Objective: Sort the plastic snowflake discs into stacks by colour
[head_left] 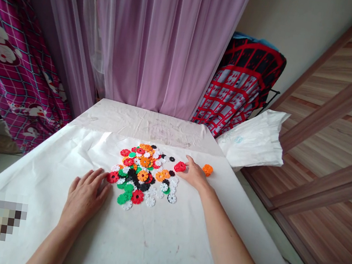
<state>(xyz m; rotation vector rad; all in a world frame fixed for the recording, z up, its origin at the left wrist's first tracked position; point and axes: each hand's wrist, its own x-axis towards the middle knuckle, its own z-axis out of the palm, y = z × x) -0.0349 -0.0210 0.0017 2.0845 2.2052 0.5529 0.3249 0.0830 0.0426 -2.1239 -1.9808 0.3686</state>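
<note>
My left hand (85, 195) lies palm down on the white-covered table, fingers stretched out. Its fingertips reach the left edge of a pile of notched plastic discs (142, 176), beside a red disc (113, 177). To the right of the pile, my right hand (195, 172) has its thumb and fingers around a red ball of interlocked discs (180, 166); some fingers are hidden behind it. An orange ball of interlocked discs (207, 169) rests on the table just right of that hand. The loose discs are red, green, orange, white and black.
The table (133, 248) has a wrinkled white cover. A white bag (253, 138) sits at its right edge. Behind hang purple curtains (172, 39), with a red and black patterned cloth (235, 83) to the right. A blurred-out patch covers the lower left corner.
</note>
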